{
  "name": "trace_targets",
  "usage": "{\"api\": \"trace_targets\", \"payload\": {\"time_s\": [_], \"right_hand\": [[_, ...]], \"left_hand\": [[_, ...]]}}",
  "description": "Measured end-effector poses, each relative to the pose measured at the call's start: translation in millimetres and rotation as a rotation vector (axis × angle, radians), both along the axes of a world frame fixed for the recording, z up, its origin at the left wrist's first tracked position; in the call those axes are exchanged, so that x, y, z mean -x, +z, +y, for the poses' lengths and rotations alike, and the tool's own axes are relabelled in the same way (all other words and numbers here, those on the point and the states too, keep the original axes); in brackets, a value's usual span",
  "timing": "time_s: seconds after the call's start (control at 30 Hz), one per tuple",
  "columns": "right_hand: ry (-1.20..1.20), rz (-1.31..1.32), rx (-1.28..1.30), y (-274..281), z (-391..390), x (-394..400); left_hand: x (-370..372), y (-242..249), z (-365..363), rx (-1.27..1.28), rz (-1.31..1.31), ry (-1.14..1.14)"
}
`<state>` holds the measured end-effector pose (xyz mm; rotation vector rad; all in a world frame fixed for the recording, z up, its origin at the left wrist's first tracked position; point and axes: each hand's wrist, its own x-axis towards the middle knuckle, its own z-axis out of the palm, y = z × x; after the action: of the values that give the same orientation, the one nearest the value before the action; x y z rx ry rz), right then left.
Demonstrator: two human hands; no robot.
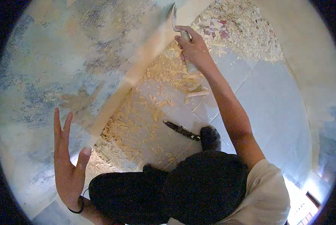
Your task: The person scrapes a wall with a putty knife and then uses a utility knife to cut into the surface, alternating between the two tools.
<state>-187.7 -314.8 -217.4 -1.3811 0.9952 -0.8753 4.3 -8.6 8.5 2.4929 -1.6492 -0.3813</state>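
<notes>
My right hand (195, 49) is closed around the handle of a trowel (173, 18) with a bent neck. Its blade is raised against the lower part of the patchy wall (74, 48), close to the pale band (138, 65) along the wall's foot. My left hand (68, 165) holds nothing; its fingers are stretched upward and spread, right beside the wall at lower left. A dark cord circles the left wrist.
Peeled flakes (158, 77) litter the grey floor (273, 93) along the wall. A thicker heap of scrapings (250, 33) lies at the far end. A black knife-like tool (181, 129) rests on the floor by my dark shoe (210, 138). Another wall rises at right.
</notes>
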Motion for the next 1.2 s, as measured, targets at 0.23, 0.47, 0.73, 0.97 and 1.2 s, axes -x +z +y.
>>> {"api": "trace_targets", "payload": {"time_s": [0.23, 0.47, 0.73, 0.97, 1.2], "right_hand": [[-0.118, -0.084, -0.032, -23, -85, 11], [0.016, 0.298, 0.079, -34, 18, -18], [0.439, 0.215, -0.075, -26, 172, -23], [0.117, -0.056, 0.294, 141, 114, -17], [-0.009, -0.041, 0.792, 329, 87, -29]], "left_hand": [[2, 3, 3, 0.018, 0.015, 0.006], [-4, 1, 6, 0.030, 0.009, -0.040], [-27, -15, 15, -0.078, 0.135, -0.161], [-11, 3, 15, 0.025, 0.072, -0.197], [6, 82, -30, 0.618, -0.344, -0.183]]}}
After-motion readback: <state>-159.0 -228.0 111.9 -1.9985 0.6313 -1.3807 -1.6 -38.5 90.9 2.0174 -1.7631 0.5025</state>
